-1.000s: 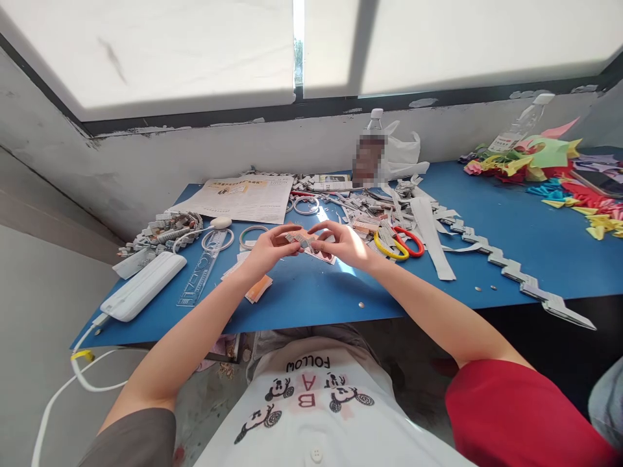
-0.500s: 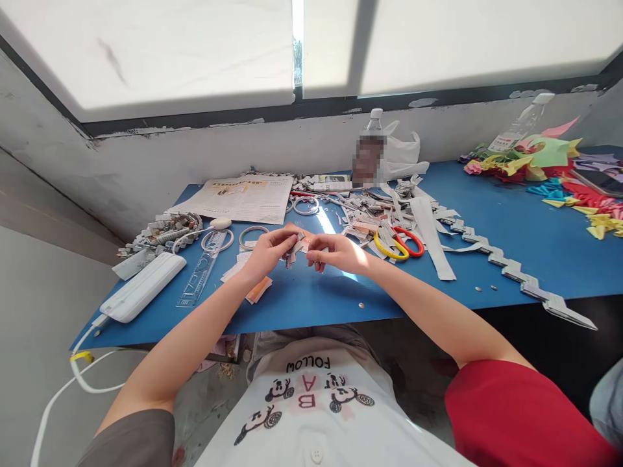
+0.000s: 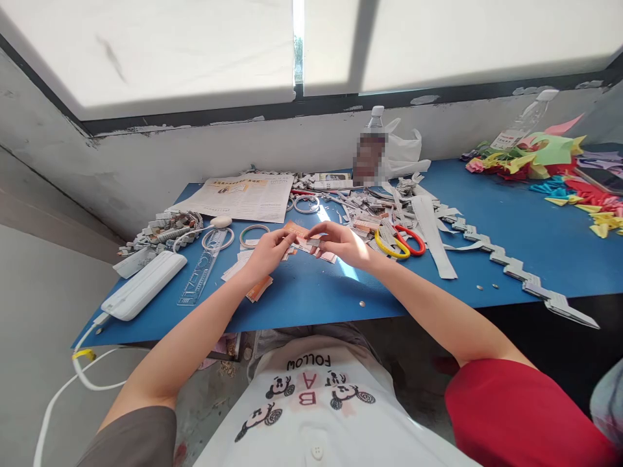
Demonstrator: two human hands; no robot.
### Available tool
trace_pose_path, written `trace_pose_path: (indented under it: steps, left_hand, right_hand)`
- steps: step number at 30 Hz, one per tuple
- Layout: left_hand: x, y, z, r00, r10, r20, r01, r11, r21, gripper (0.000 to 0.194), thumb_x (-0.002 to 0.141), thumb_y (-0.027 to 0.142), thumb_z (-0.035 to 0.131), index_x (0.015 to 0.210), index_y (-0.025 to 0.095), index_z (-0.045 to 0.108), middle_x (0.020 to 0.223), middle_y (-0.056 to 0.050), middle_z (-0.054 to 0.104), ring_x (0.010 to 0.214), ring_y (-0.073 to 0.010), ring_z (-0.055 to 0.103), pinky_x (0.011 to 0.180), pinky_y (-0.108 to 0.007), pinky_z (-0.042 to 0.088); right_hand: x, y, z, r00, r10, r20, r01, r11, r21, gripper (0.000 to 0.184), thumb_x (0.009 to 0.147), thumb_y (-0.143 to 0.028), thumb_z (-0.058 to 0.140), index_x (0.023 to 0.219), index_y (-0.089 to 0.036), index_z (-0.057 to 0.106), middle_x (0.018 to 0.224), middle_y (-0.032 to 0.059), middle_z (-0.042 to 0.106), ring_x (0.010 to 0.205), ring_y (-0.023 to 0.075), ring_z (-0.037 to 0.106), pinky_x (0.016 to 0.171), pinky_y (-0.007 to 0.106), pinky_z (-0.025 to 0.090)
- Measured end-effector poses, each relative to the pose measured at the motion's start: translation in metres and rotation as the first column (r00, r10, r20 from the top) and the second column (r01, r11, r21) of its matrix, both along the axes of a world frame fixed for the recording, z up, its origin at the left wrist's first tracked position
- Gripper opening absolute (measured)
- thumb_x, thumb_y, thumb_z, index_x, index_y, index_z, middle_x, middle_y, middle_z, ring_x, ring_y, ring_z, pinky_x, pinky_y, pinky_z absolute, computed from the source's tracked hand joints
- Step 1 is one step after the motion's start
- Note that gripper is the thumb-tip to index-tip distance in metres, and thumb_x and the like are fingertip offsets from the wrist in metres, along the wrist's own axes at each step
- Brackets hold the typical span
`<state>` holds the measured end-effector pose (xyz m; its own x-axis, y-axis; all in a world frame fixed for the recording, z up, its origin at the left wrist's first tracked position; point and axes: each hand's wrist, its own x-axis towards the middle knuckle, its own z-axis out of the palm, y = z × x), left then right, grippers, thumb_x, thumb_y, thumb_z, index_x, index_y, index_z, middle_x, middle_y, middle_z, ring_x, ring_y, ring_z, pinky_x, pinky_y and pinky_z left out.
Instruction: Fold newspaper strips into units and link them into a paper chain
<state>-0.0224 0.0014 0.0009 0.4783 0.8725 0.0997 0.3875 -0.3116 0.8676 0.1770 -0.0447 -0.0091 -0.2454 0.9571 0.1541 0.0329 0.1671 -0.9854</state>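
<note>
My right hand (image 3: 343,245) pinches a small grey folded paper piece (image 3: 314,242) between thumb and fingers. Close on its left, my left hand (image 3: 269,253) is closed with thumb against fingers. Bits of a folded newspaper strip (image 3: 292,251) show beside its fingertips, mostly hidden by the hand. Between and behind both hands lies an orange-and-white printed paper (image 3: 296,228) on the blue table (image 3: 311,298). Another stack of orange-and-white paper pieces (image 3: 259,290) lies below my left wrist.
Yellow-and-red-handled scissors (image 3: 393,246) lie right of my hands, near a heap of paper strips (image 3: 370,211). A folded zigzag paper chain (image 3: 513,269) runs rightward. At left are a clear ruler (image 3: 198,275), a white power bank (image 3: 143,285) and a newspaper sheet (image 3: 243,198).
The hands came apart, lowering a folded paper strip in the left hand. Now they are close again, slightly raised, and the right hand pinches a small folded piece.
</note>
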Motion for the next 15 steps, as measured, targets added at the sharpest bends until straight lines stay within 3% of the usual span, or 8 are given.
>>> trace_pose_path:
  steps: [3, 7, 12, 15]
  left_hand:
    - [-0.0007, -0.0018, 0.0013, 1.000, 0.016, 0.026, -0.014, 0.998, -0.056, 0.039, 0.085, 0.054, 0.052, 0.082, 0.017, 0.063, 0.045, 0.007, 0.037, 0.039, -0.0078, 0.036, 0.052, -0.023, 0.046]
    - [-0.0014, -0.0051, 0.0025, 0.998, -0.011, -0.066, 0.013, 1.000, 0.029, 0.043, 0.086, 0.058, 0.049, 0.091, 0.018, 0.065, 0.047, 0.006, 0.043, 0.040, -0.0097, 0.041, 0.051, -0.024, 0.045]
    - [-0.0022, -0.0040, -0.0004, 0.930, 0.024, -0.368, 0.058, 0.976, 0.211, 0.031, 0.091, 0.045, 0.044, 0.098, 0.022, 0.064, 0.056, 0.002, 0.057, 0.052, -0.0164, 0.054, 0.053, -0.025, 0.039]
    - [-0.0023, -0.0010, -0.0023, 0.912, 0.083, -0.401, 0.049, 0.950, 0.309, 0.020, 0.089, 0.034, 0.047, 0.094, 0.022, 0.062, 0.071, -0.002, 0.064, 0.063, -0.0179, 0.058, 0.058, -0.026, 0.038]
  right_hand:
    - [-0.0002, -0.0012, -0.0004, 1.000, 0.006, -0.019, -0.005, 0.999, 0.032, 0.032, 0.074, -0.014, 0.061, 0.105, -0.021, 0.055, 0.106, 0.0054, 0.065, 0.081, 0.0159, 0.068, 0.072, 0.032, 0.057]
    - [-0.0032, -0.0023, -0.0014, 0.997, 0.009, -0.071, -0.007, 1.000, 0.027, 0.034, 0.075, -0.021, 0.067, 0.105, -0.022, 0.053, 0.120, 0.0074, 0.060, 0.085, 0.0169, 0.070, 0.076, 0.035, 0.059]
    - [-0.0034, 0.0013, -0.0060, 0.996, -0.068, 0.059, 0.071, 0.996, -0.056, 0.026, 0.075, -0.030, 0.073, 0.091, -0.018, 0.055, 0.098, 0.0067, 0.067, 0.080, 0.0190, 0.072, 0.073, 0.034, 0.059]
    - [-0.0027, 0.0022, -0.0069, 0.986, -0.102, 0.130, 0.113, 0.990, -0.080, 0.026, 0.075, -0.031, 0.074, 0.087, -0.017, 0.056, 0.082, 0.0050, 0.070, 0.076, 0.0198, 0.072, 0.071, 0.033, 0.059]
